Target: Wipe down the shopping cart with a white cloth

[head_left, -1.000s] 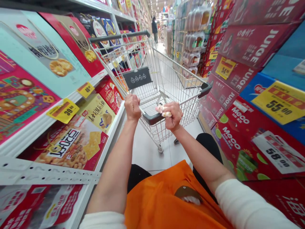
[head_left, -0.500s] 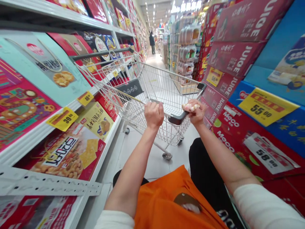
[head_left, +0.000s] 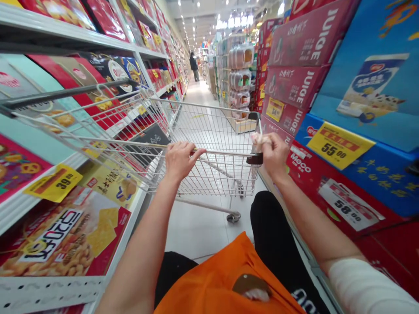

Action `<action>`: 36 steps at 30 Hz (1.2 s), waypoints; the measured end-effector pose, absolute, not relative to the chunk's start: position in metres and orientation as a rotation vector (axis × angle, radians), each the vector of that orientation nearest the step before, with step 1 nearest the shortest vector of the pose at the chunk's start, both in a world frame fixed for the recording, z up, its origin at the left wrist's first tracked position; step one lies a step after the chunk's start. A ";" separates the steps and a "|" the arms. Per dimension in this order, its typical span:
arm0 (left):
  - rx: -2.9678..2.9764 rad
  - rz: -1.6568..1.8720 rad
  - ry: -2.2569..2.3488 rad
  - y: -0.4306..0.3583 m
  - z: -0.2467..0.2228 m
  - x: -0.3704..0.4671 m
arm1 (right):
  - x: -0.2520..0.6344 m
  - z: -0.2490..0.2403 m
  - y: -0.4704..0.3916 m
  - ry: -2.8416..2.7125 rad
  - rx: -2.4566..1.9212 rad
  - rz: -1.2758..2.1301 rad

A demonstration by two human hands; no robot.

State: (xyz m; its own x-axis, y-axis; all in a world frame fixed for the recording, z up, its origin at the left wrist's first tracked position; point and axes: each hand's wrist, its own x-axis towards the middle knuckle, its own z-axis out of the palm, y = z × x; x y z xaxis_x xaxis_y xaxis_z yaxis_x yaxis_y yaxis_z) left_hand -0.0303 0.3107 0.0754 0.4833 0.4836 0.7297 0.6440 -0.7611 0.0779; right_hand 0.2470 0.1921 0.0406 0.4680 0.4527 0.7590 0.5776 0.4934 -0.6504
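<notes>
A wire shopping cart (head_left: 209, 176) stands turned sideways in front of me, with a black handle (head_left: 70, 92) at its left end and a black corner piece (head_left: 254, 158) at its right end. My left hand (head_left: 180, 160) lies over the cart's near top rail, fingers curled over it and thumb stretched along it. At the right corner, my right hand (head_left: 275, 155) is closed on a small crumpled pink-and-white thing (head_left: 262, 139), whose kind I cannot make out. Whether that hand also grips the cart is hidden.
Shelves with boxed snacks (head_left: 62, 231) and yellow price tags (head_left: 54, 183) line the left, close to the cart. Stacked red drink cartons (head_left: 294, 83) and blue boxes (head_left: 366, 91) rise on the right. A person in dark clothes (head_left: 194, 66) stands far down the aisle.
The cart has swung round, its handle end moving left and nearer. My left hand has shifted left, its fist loosening over the rail. My right hand stays at the corner with the crumpled thing.
</notes>
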 end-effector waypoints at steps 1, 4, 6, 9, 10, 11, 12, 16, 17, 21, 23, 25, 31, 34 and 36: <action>-2.504 -1.081 -1.023 0.309 0.077 -0.030 | 0.234 0.039 0.190 -1.160 -1.197 -0.183; -2.433 -0.945 -1.120 0.296 0.077 -0.020 | 0.186 0.037 0.192 -1.222 -1.468 -0.454; -2.381 -0.895 -1.129 0.284 0.075 -0.011 | 0.155 0.038 0.199 -1.266 -1.535 -0.553; -2.291 -0.871 -1.100 0.272 0.073 -0.004 | 0.125 0.040 0.209 -1.350 -1.508 -0.590; -2.270 -0.868 -1.085 0.270 0.073 -0.003 | 0.122 0.041 0.211 -1.386 -1.489 -0.597; -2.261 -0.864 -1.065 0.268 0.073 -0.004 | 0.122 0.041 0.211 -1.428 -1.468 -0.608; -2.262 -0.859 -1.043 0.266 0.073 -0.004 | 0.127 0.040 0.209 -1.474 -1.447 -0.626; -2.300 -0.851 -0.968 0.262 0.076 -0.008 | 0.174 0.026 0.196 -1.589 -1.437 -0.727; -2.306 -0.854 -0.964 0.261 0.076 -0.008 | 0.191 0.021 0.193 -1.579 -1.461 -0.744; -2.337 -0.883 -0.999 0.258 0.077 -0.004 | 0.243 0.003 0.189 -1.491 -1.530 -0.773; -2.341 -0.893 -1.039 0.257 0.076 0.001 | 0.243 -0.001 0.194 -1.387 -1.541 -0.749; -2.327 -0.890 -1.084 0.257 0.075 0.009 | 0.222 0.000 0.202 -1.227 -1.563 -0.697; -2.406 -0.890 -1.155 0.254 0.076 0.018 | 0.151 0.013 0.224 -1.350 -1.502 -0.596; -2.478 -0.882 -1.181 0.254 0.083 -0.009 | 0.181 0.012 0.224 -1.539 -1.474 -0.596; -2.390 -0.910 -1.273 0.256 0.090 -0.037 | 0.217 0.008 0.223 -1.541 -1.518 -0.605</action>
